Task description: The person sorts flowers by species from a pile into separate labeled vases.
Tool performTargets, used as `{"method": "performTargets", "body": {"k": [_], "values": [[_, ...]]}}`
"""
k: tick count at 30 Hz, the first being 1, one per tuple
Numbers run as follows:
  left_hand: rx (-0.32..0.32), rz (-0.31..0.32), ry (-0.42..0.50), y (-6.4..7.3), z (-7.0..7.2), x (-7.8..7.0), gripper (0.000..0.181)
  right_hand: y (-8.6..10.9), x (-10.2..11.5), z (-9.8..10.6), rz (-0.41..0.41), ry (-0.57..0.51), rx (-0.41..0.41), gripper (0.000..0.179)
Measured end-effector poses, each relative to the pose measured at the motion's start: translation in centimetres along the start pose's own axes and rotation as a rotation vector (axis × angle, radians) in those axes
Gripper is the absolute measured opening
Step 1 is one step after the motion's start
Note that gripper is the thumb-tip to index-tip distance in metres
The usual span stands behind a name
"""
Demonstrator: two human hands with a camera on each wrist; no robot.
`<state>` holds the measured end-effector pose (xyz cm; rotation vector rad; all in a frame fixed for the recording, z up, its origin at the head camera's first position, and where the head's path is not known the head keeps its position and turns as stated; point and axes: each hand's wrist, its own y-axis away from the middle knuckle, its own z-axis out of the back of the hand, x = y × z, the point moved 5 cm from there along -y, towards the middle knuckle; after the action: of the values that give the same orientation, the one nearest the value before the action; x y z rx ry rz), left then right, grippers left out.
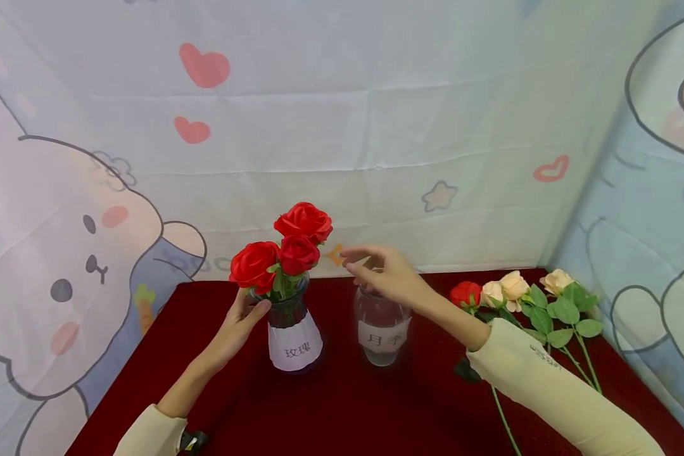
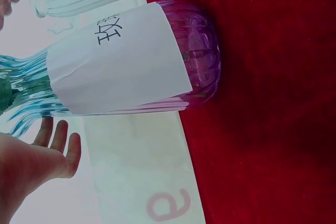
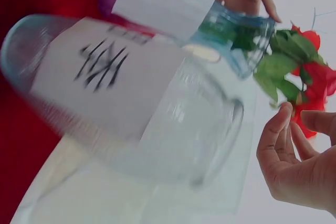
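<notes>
Three red roses (image 1: 301,254) stand in a ribbed glass vase (image 1: 295,342) with a blue-green neck, a purple base and a white paper label with handwritten characters. My left hand (image 1: 240,320) holds this vase near its rim, thumb on the near side; the left wrist view shows its fingertips at the neck. To the right is a clear glass vase (image 1: 383,316), also labelled, with no flowers in it. My right hand (image 1: 390,272) hovers above that vase's mouth, fingers loosely curved, holding nothing. In the right wrist view it is near the red roses (image 3: 317,85).
On the right of the dark red cloth (image 1: 342,411) lie several pale peach roses (image 1: 513,288) with leafy stems and one red rose (image 1: 465,294). My right forearm passes over their stems. A small dark object (image 1: 194,441) is by my left sleeve. A cartoon-printed backdrop (image 1: 330,139) stands behind.
</notes>
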<state>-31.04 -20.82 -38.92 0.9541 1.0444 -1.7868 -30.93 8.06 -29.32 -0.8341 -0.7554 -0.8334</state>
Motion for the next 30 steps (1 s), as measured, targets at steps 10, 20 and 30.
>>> {"method": "performTargets", "body": {"k": [10, 20, 30], "values": [[0.009, 0.005, 0.014, -0.2, 0.1, 0.2, 0.07, 4.5, -3.6, 6.8, -0.044, 0.116, -0.105, 0.03], [0.006, -0.001, 0.034, 0.0, -0.1, 0.2, 0.07, 7.8, -8.3, 11.1, -0.13, 0.179, -0.132, 0.03], [0.012, -0.009, 0.028, 0.0, -0.3, -0.2, 0.07, 9.9, -13.9, 13.0, -0.246, 0.201, -0.066, 0.034]]}}
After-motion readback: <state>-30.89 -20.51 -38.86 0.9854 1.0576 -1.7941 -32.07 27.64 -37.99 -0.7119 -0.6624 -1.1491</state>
